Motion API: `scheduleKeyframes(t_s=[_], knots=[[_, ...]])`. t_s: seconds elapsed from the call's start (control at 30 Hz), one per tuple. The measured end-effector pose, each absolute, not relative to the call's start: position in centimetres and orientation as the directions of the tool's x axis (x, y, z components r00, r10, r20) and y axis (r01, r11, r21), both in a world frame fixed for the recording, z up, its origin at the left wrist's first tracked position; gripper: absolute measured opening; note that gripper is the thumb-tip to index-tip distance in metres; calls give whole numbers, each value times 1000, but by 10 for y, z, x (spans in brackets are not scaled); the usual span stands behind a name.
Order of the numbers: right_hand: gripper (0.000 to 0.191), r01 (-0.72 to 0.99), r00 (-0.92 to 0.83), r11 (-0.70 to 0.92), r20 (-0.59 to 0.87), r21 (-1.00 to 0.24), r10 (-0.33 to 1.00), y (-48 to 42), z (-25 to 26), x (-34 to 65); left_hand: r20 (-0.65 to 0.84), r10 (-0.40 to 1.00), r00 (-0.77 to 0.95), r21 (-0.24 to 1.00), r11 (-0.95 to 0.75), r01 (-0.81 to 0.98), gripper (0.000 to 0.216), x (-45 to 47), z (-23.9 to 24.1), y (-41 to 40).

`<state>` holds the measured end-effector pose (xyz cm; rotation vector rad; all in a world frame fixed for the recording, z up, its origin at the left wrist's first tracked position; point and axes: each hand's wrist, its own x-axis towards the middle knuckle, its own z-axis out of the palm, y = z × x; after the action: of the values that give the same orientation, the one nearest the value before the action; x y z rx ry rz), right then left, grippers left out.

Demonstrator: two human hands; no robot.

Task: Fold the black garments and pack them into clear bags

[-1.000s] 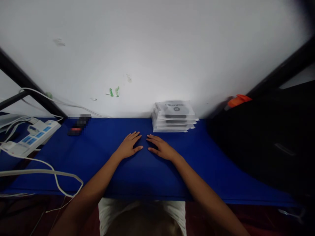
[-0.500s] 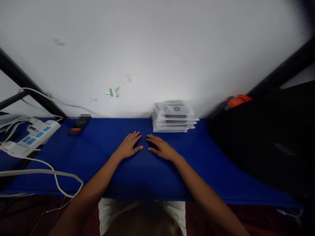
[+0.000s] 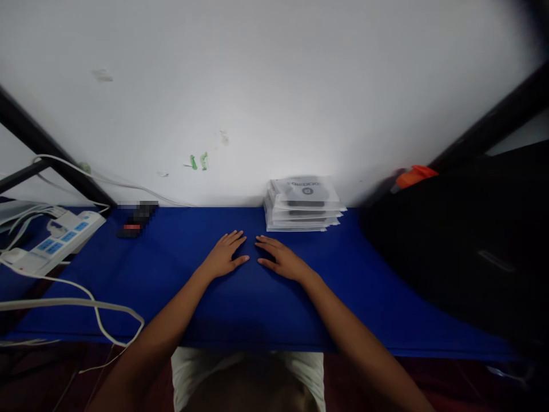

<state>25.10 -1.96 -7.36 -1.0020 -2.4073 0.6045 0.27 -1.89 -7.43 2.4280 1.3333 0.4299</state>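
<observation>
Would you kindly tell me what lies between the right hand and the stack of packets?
In the head view, only a strip of blue tabletop shows between the right hand and the stack of packets.

Left hand (image 3: 223,256) and right hand (image 3: 283,258) lie palm-down, apparently flat, just apart.

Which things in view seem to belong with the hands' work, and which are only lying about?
Seem to belong, judging by nearness:
left hand, empty
right hand, empty
table, under both
packets, stacked beyond the right hand, untouched

Only lying about, probably:
power strip
cables
pixelated dark thing
orange thing
black thing
</observation>
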Motion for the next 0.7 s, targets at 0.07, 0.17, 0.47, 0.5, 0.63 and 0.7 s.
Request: scheduleKeyframes(t_s=[0.07,0.17,0.47,0.5,0.63,0.7], knots=[[48,537,-628,637,242,-554,740,-20,-73,251,103,850,517,430,-507,748,64,3,-74,-19],[48,530,-624,639,254,-558,739,-20,-72,251,100,851,515,431,-504,749,64,2,-74,-19],[40,538,-632,677,292,-501,718,-22,-70,250,109,848,518,438,-509,741,62,1,-75,-19],[36,543,-635,696,313,-469,706,-23,-66,251,104,848,519,435,-509,743,62,1,-75,-19],[32,623,-512,715,526,-317,679,-24,-40,262,99,845,526,427,-513,745,64,1,-75,-19],[36,724,-360,639,647,-261,672,-19,-25,274,105,842,529,431,-518,739,63,0,-75,-19]])
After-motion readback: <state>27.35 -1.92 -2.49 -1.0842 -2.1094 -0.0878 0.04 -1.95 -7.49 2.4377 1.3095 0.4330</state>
